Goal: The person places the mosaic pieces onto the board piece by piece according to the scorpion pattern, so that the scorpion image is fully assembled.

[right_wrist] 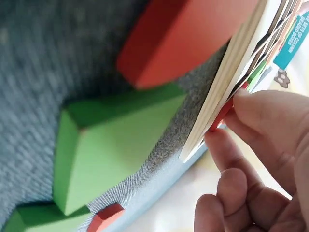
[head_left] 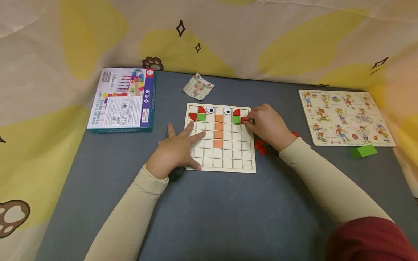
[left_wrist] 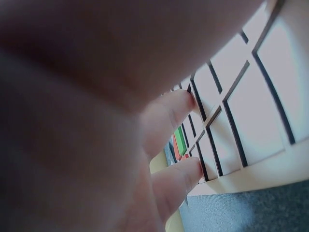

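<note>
A square wooden grid board [head_left: 228,164] lies on the table. It holds two googly-eye pieces [head_left: 227,111], green squares [head_left: 201,117], red quarter-circle pieces [head_left: 193,116] and a column of orange squares [head_left: 218,135]. My left hand [head_left: 174,150] rests with spread fingers on the board's left side; the left wrist view shows two fingertips [left_wrist: 186,101] touching the grid. At the right edge, second row, my right hand [head_left: 269,125] pinches a red quarter-circle piece [right_wrist: 222,115] beside a green square [head_left: 236,119]. Whether it sits fully in its cell is hidden by the fingers.
Loose red pieces [head_left: 260,145] lie right of the board, partly under the right wrist. Green pieces [right_wrist: 111,150] lie there too. A printed card [head_left: 198,87] stands behind the board, a toy box [head_left: 125,108] left, a picture puzzle [head_left: 331,128] and green block [head_left: 364,151] right.
</note>
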A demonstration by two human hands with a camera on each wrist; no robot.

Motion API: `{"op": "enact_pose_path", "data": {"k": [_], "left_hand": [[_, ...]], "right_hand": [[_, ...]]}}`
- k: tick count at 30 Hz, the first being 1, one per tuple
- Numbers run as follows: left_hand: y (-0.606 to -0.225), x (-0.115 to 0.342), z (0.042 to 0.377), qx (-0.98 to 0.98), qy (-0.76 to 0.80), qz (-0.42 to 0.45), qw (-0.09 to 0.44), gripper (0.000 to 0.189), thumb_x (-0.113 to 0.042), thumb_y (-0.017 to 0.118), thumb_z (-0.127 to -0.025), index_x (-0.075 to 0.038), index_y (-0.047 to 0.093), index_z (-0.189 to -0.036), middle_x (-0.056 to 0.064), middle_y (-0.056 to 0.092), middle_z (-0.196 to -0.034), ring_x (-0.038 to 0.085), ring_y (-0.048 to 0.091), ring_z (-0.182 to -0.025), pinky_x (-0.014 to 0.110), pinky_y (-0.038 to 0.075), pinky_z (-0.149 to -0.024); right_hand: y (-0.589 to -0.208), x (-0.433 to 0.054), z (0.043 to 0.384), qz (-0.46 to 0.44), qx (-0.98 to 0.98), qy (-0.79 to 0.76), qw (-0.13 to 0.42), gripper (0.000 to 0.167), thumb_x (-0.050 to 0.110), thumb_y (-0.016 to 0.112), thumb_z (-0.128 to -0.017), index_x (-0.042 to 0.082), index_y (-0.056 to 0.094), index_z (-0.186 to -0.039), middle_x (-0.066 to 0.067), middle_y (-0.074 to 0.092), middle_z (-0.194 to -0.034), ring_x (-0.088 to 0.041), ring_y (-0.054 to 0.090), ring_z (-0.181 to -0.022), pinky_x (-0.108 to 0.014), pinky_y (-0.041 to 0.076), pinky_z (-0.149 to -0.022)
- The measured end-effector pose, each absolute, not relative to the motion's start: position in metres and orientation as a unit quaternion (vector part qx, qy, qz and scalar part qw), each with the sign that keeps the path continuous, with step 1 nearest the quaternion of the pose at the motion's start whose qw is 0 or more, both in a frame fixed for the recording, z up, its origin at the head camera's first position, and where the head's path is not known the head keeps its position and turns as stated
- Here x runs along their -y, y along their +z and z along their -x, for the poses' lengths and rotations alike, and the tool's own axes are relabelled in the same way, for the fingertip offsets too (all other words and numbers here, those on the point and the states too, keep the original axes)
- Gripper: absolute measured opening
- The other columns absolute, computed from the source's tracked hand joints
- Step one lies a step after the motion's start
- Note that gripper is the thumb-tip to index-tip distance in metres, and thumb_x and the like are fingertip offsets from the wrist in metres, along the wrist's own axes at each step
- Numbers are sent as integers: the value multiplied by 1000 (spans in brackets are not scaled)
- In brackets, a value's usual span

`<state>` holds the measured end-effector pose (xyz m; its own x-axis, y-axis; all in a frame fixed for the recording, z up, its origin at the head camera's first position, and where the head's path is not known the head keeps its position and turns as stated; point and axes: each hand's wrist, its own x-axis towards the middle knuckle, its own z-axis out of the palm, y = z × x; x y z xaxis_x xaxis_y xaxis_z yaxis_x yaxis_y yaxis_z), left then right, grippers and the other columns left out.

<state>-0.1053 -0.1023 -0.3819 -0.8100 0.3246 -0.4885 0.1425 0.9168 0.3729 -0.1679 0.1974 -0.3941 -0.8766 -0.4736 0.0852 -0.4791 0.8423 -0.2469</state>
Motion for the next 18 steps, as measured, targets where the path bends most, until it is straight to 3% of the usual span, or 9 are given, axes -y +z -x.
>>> {"op": "enact_pose_path", "data": {"k": [11,18], "left_hand": [[-381,102,106,-937,162,-125,281,119,-46,100,-69,-33,34,-167,10,3,-178,70,-12,-147,92,23,-95],[-379,103,104,-937,163,-123,284,118,-45,100,-70,-33,34,-167,9,2,-178,69,-12,-148,92,23,-96]], "right_hand": [[-394,-209,169,-280,949,145,-24,10,9,75,-99,3,80,-105,-16,69,-115,-38,56,-103,-51,47,-90],[-387,-210,175,-252,957,133,-48,19,11,62,-105,5,78,-114,-17,64,-123,-39,51,-113,-53,42,-99]]}}
